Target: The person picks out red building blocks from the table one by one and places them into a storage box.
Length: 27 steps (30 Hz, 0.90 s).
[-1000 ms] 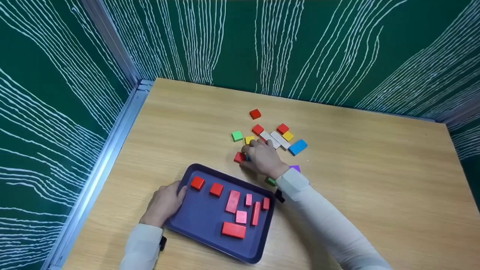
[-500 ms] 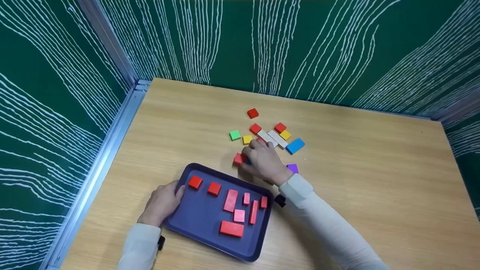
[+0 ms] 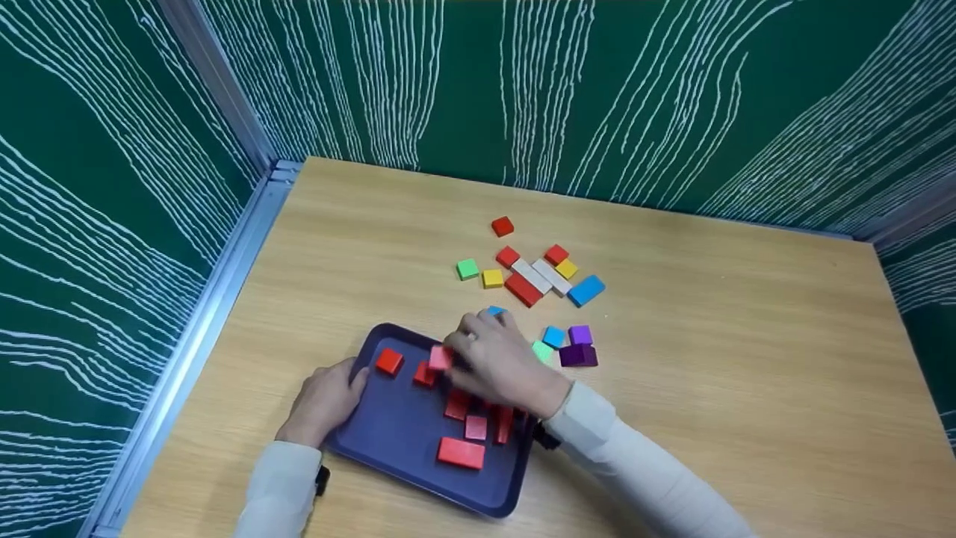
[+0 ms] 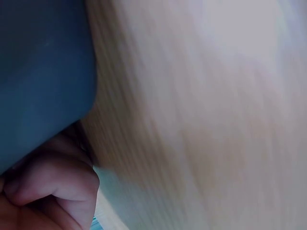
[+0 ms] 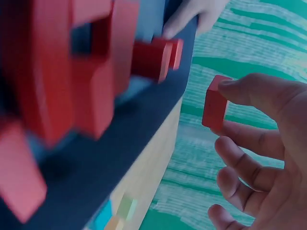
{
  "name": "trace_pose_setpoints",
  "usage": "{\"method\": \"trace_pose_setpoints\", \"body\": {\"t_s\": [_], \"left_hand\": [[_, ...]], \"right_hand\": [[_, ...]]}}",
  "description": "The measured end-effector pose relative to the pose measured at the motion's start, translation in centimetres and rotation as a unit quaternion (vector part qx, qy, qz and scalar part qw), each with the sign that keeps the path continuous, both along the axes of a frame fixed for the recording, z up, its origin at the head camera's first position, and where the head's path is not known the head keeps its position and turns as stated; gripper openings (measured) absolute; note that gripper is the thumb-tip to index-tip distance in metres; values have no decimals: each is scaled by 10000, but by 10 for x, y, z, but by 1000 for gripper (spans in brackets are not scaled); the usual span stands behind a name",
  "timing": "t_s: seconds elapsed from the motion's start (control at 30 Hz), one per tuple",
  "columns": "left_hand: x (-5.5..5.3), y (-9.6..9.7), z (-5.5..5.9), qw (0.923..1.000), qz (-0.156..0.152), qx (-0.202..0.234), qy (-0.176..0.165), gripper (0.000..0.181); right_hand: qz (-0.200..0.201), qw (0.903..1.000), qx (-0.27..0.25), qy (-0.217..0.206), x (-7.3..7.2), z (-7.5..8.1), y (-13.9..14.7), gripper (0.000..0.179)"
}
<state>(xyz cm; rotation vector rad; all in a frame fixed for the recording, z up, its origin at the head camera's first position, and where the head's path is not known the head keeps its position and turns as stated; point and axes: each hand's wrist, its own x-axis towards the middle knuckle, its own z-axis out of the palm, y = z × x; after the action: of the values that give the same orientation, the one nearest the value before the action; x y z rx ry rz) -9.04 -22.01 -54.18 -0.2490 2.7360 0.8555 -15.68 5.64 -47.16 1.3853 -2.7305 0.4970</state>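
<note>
My left hand (image 3: pixel 321 403) grips the left rim of a dark blue tray (image 3: pixel 392 430); in the left wrist view its curled fingers (image 4: pixel 62 187) lie under the tray's edge. My right hand (image 3: pixel 504 362) is over the tray's far part, pinching a red block (image 5: pixel 214 103) between thumb and index finger, the other fingers loosely bent. Inside the tray lie several red blocks, among them a square one (image 3: pixel 389 362) at the left and a long one (image 3: pixel 461 453) near the front. The right hand hides some of the blocks beneath it.
Beyond the tray, loose blocks lie on the wooden table: a red rectangle (image 3: pixel 523 289), white bars (image 3: pixel 551 277), a blue one (image 3: pixel 586 291), a yellow one (image 3: pixel 492 278) and a green one (image 3: pixel 467 269). Purple blocks (image 3: pixel 579 355) sit right of the hand. Green walls (image 3: pixel 478 90) border the table.
My right hand has picked up a red block from the table and brought it nearer, over the tray. Blue, purple and green blocks it covered now show. The left hand stays at the rim.
</note>
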Motion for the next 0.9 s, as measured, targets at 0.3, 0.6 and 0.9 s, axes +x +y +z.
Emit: {"method": "trace_pose_setpoints", "body": {"t_s": [0.3,0.6,0.9], "left_hand": [[0,0,1,10000,-2,-2,23,27],[0,0,1,10000,-41,-16,69,27],[2,-1,0,9996,-97,-34,245,26]], "right_hand": [[698,9964,436,-185,26,-9,-24,32],[1107,9888,996,-26,39,-30,-31,31],[1173,9828,1414,197,41,-32,-34,28]]}}
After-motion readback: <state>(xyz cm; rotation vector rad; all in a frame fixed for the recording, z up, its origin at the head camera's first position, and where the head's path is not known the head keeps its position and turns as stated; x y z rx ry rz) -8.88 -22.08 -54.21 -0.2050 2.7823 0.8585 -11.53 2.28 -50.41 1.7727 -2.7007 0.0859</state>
